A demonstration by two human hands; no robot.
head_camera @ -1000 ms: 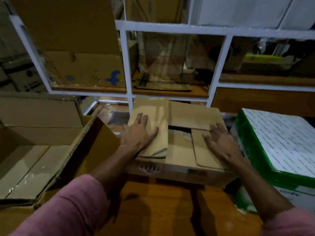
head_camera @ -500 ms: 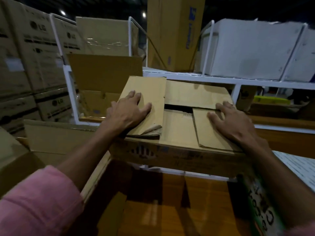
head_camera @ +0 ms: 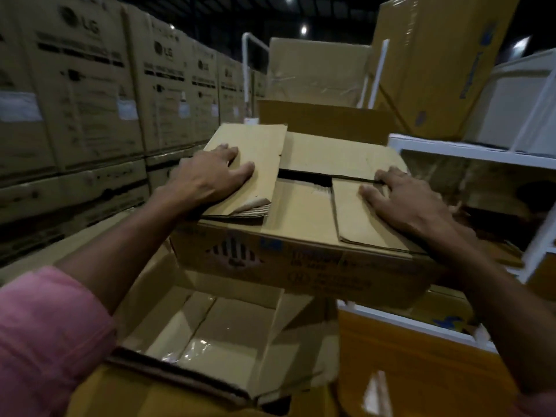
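This is a big, dark storeroom with small lights (head_camera: 304, 30) high up in the roof. On the left is a long wall of stacked LG boxes (head_camera: 90, 94), each with a white label. At the top right leans a tall brown box (head_camera: 436, 64) with blue print on it. Beside it stands a white metal rack (head_camera: 469, 147). At the back, in the middle, sits a box wrapped in clear plastic (head_camera: 316, 70).

Low down at the front is an open empty carton (head_camera: 210, 326) with shiny tape across its bottom. Right above it, in the middle of the view, is the cardboard box (head_camera: 301, 260) that the person is handling. Its top flaps are folded in, with a dark gap (head_camera: 304, 176) left between them.

On the left part of the lid lies a stack of brown paper bags (head_camera: 261, 158). The left hand (head_camera: 207, 179) lies flat on that stack, fingers spread and pressing down. On the right part lies a flat brown paper piece (head_camera: 361, 224). The right hand (head_camera: 403, 203) presses flat on it, fingers spread too.

The arms hide the sides of the cardboard box, so you cannot see what holds it up. The print on its front is too blurry to read. A pink sleeve (head_camera: 45, 335) is cut off at the left edge. The bottom right corner is smeared and hard to make out.
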